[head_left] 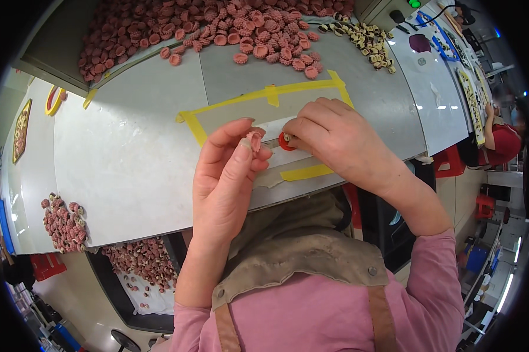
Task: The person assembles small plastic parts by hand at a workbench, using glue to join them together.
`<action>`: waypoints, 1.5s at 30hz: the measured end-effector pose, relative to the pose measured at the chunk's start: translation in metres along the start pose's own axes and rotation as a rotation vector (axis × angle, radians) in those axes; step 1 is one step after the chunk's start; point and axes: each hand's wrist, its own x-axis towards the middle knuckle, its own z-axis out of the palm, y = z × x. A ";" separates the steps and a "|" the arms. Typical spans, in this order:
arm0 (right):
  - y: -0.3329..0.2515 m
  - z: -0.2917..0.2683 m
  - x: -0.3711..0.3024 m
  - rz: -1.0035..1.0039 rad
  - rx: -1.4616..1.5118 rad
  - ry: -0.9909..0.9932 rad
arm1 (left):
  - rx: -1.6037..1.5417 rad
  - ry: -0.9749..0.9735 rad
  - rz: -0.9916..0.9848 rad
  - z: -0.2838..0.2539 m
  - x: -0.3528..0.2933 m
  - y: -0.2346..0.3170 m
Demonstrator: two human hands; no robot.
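Note:
My left hand [222, 179] is closed in a pinch around a pink hollow cup with a bumpy outside [254, 141], its opening facing up and to the side. Just right of it, my right hand [349, 144] bends down, fingertips pressed together over a small round red holder [284, 142] on the table. A small cream-coloured piece [288, 137] shows at those fingertips, largely covered by them. Beneath both hands lies a pale work strip [302, 155], framed by yellow tape [241, 101].
A large heap of pink bumpy cups [258, 32] spreads across the back. Cream-and-dark pieces [373, 46] lie at back right. Joined pink pieces [65, 226] are piled at the left edge, above a dark bin [115, 287] of similar ones. Another person [502, 144] sits far right.

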 end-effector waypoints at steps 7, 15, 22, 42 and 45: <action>-0.002 -0.002 -0.007 0.213 0.290 -0.003 | 0.064 0.050 -0.017 0.009 0.000 0.003; -0.027 0.004 -0.013 0.477 1.101 0.267 | 0.190 0.009 -0.023 0.011 0.000 0.000; -0.034 0.011 -0.006 0.338 0.822 0.304 | 0.390 0.040 0.190 0.013 -0.001 -0.013; -0.037 0.030 -0.015 0.196 0.614 0.532 | 0.448 0.060 0.187 0.020 -0.004 -0.015; -0.039 0.033 -0.014 0.192 0.599 0.550 | 0.505 0.052 0.234 0.018 -0.004 -0.016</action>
